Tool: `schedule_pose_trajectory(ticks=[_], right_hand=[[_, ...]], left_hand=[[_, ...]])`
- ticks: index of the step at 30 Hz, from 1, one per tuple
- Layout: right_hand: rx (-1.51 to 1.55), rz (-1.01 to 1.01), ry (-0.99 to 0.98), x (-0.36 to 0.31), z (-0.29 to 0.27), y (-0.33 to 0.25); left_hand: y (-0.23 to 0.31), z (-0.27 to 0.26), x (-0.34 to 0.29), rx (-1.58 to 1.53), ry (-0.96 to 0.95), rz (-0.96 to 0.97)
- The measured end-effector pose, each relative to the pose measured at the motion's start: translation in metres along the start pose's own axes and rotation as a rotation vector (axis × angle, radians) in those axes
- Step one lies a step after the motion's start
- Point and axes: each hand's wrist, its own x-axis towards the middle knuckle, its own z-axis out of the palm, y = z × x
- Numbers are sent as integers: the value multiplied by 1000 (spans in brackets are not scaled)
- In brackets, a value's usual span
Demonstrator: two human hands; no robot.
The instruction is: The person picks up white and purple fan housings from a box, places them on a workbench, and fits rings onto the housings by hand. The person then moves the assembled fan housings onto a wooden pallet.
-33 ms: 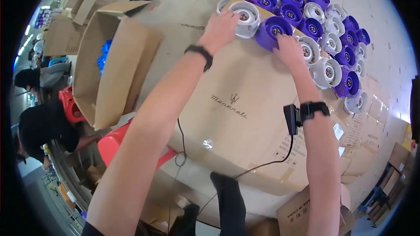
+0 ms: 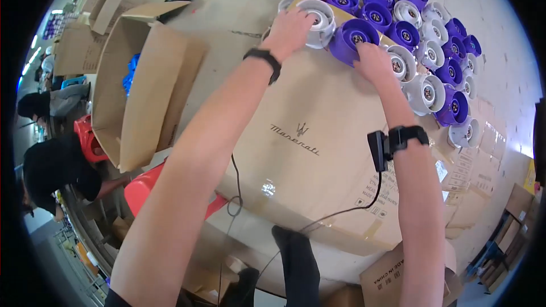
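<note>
Left hand: the left hand [image 2: 291,29] lay over the near edge of a white round plastic wheel-shaped part [image 2: 319,18], fingers curled on its rim, grasping it.
Right hand: the right hand [image 2: 372,59] pressed against the lower side of a purple round plastic wheel-shaped part [image 2: 354,38], fingers wrapped on it; whether it fully gripped the part could not be told.
Where the two parts were: both sat at the far edge of a large flat brown cardboard box [image 2: 307,153], touching each other, the white one left of the purple one.
Neighbouring parts: a cluster of purple and white round parts [image 2: 421,28] lay packed close together beyond and to the right of the two held ones, curving down along the box's right edge.
Wrists: a black band [image 2: 264,59] circled the left wrist; a black strap with a small black device [image 2: 392,139] sat on the right wrist, a thin black cable [image 2: 341,213] trailing from it across the box.
Left side: an open brown cardboard carton [image 2: 142,85] stood on the pale floor [image 2: 227,5], well apart from the hands.
Others: a person in a black top [image 2: 54,170] bent low at the left rim, beside a red plastic stool [image 2: 88,139].
</note>
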Motion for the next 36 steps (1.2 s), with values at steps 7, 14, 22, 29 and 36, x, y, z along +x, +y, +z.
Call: schedule_pose_trajectory(ticks=[7,14,22,29,36], right_hand=[[-93,149,-307,20,34,32],[-222,200,-169,26,54,33],[86,26,-312,-165,-5,-43],[471,-658,-548,-291,-103,-335],[244,-1022,-754,-441,-220,-567]], left_hand=[[20,60,29,107,-591,-250],[25,71,32,118,-343,-206],[98,-86,-224,-441,-102,-750],[186,-413,-535,-355,-317,-1707],[188,-758,-771,227,20,-2231]])
